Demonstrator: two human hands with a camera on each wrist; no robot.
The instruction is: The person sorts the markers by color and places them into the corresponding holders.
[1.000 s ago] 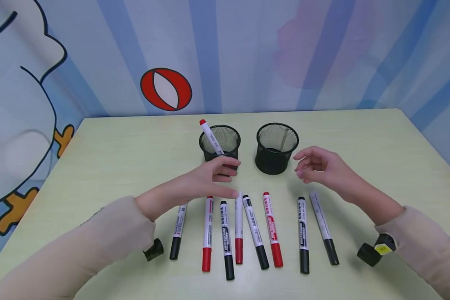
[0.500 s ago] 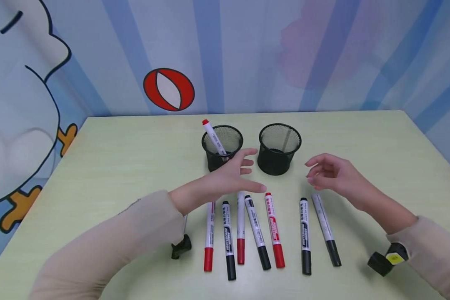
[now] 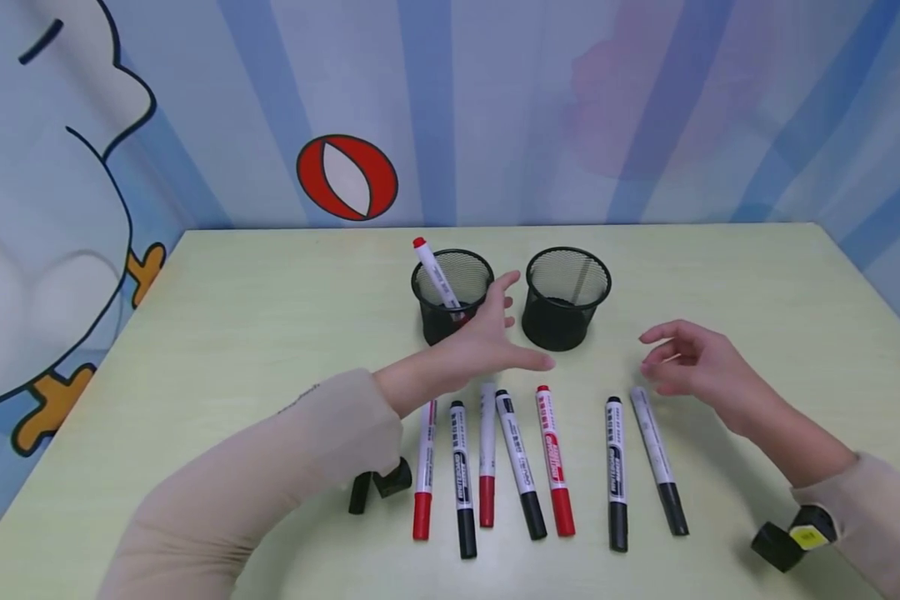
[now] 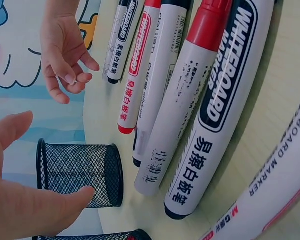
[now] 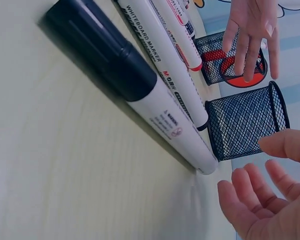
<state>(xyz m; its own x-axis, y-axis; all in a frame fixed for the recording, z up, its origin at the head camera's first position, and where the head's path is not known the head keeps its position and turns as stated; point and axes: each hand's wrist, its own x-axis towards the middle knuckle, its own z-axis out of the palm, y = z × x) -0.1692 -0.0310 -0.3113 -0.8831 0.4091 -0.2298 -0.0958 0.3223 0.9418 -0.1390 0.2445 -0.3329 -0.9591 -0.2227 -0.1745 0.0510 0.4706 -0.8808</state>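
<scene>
My left hand (image 3: pixel 487 337) hovers over the upper ends of the markers, its thumb spread from its fingers and nothing between them. It overlaps the left black mesh pen cup (image 3: pixel 438 325), in which a red-ended whiteboard marker (image 3: pixel 437 271) leans. To the right stands a second mesh pen cup (image 3: pixel 558 321), with nothing visible inside. My right hand (image 3: pixel 701 362) is lifted beyond the rightmost black-capped marker (image 3: pixel 656 454), fingers loosely bent and holding nothing. Also in the row lie a red-capped marker (image 3: pixel 553 458) and a black-capped marker (image 3: pixel 461 479).
More black- and red-capped markers lie side by side on the pale wooden table (image 3: pixel 285 292). The leftmost one is mostly hidden under my left sleeve (image 3: pixel 270 467). Behind the table rises a blue striped wall (image 3: pixel 487 108) with a printed ball (image 3: pixel 347 177).
My left hand has moved right, toward the gap between the pen cups, its thumb and fingers still spread. My right hand has drawn away from the right pen cup, rightward and slightly nearer me.
</scene>
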